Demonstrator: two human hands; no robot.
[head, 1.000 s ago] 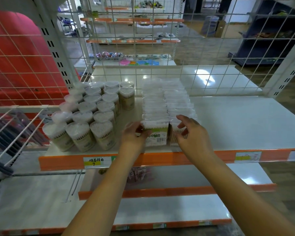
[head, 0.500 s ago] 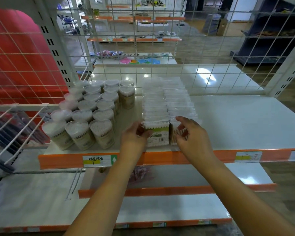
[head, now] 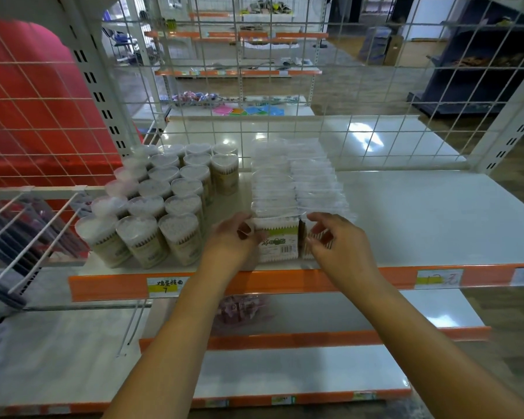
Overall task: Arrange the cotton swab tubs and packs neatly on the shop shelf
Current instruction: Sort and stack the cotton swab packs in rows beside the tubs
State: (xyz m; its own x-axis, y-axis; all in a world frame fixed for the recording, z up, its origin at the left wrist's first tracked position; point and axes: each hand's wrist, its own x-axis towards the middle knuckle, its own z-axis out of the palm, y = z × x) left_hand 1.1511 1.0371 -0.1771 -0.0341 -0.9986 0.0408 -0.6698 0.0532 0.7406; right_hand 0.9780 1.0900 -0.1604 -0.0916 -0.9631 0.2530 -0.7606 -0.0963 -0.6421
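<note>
Left hand (head: 235, 237) pressed against the left side of the front pack (head: 277, 243), fingers curled at its edge with the thumb at the pack's top corner; looked like bracing rather than lifting. Right hand (head: 335, 243) hovered at the next pack (head: 310, 244) in the right-hand row, fingers loosely bent and fingertips (head: 310, 238) at the wrapper; could not tell whether pinching the film or only touching it. Judged as squaring the two front packs so both faces sat flush with the shelf (head: 421, 213) lip.

Packs (head: 297, 182) stood in two rows running from 6 o'clock at the orange strip (head: 285, 281) back toward 12 o'clock at the wire grid (head: 285, 131), packed face to back, probably so each propped the next upright. Right row sat slightly splayed, film edges fanning toward 3 o'clock.

Tubs (head: 164, 207) massed at 9 o'clock of the packs, upright, lids up, in tight rows, near but apart from the left hand. Kept grouped by kind, presumably above the yellow price tag (head: 165, 287). Shelf toward 3 o'clock bare white. Lower down, at 6 o'clock, pinkish packet (head: 242, 308) on a lower shelf, blurred.
</note>
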